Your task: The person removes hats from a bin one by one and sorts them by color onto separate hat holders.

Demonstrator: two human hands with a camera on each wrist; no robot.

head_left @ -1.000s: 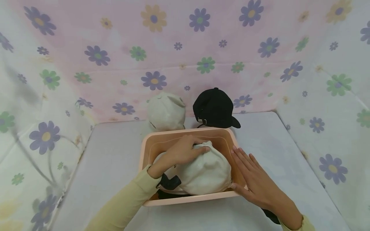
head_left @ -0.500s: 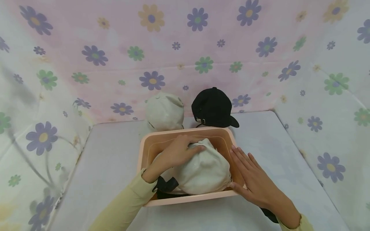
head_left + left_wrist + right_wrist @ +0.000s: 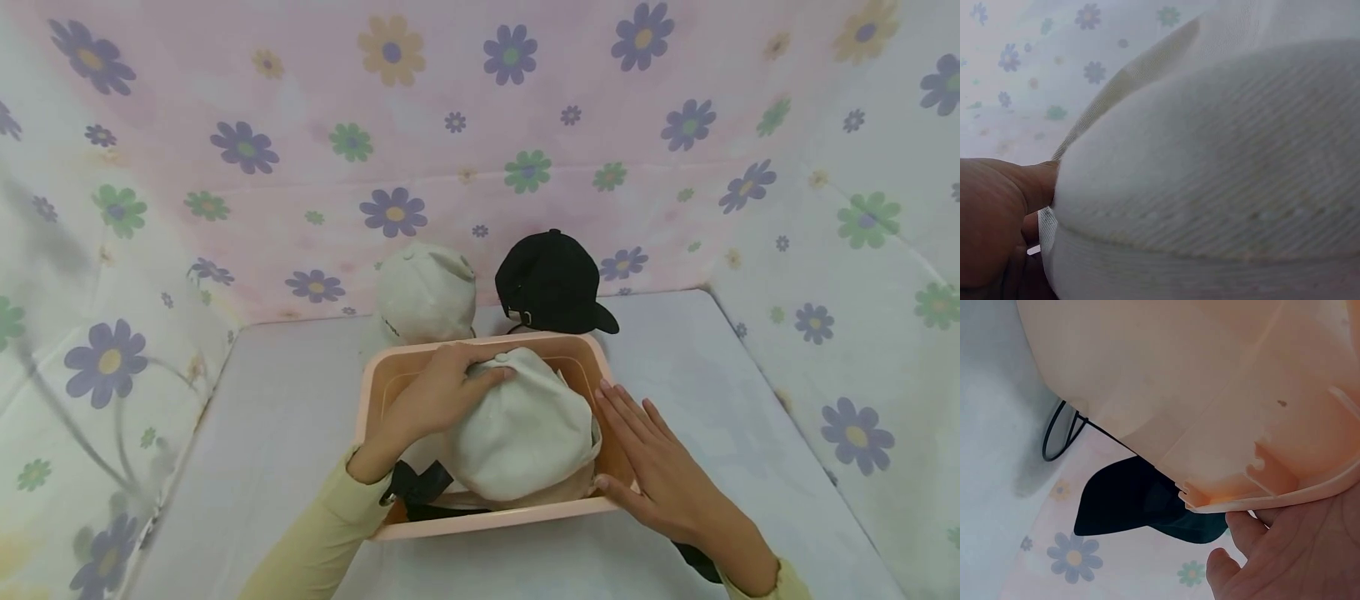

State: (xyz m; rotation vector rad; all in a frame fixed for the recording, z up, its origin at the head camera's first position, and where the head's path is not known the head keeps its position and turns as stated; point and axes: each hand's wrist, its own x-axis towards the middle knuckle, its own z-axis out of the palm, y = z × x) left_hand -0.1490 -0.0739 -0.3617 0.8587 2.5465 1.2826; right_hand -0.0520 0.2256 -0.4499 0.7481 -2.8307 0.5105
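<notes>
Compared with a second ago, the cream cap (image 3: pixel 525 433) has tipped over to the left and back, its top now sitting by the far rim of the peach bin (image 3: pixel 517 517), and the left hand (image 3: pixel 431 396) has gone with it. Right hand (image 3: pixel 663 475) hasn't budged.

Going by the bin: just inside its near rim, left side, there's something black (image 3: pixel 457 512) squashed under the pale stuff, can't tell what. If a layer's caught on the cap, I'd expect a pull to drag it up too.

Right hand lies flat-ish along the bin's right wall, fingers straight, not wrapped round anything. Ease off that and the bin could skid or tip when the left pulls.

Cap's inside the bin, and the left thumb and fingers are pinching only near its top. Skimpy hold on floppy cloth imo, so it could slip and flop back down.

Past the far rim, on the desk (image 3: pixel 720 392), a white cap (image 3: pixel 426 296) and black cap (image 3: pixel 551 279) sit close enough to get knocked if the bin slides back.
</notes>
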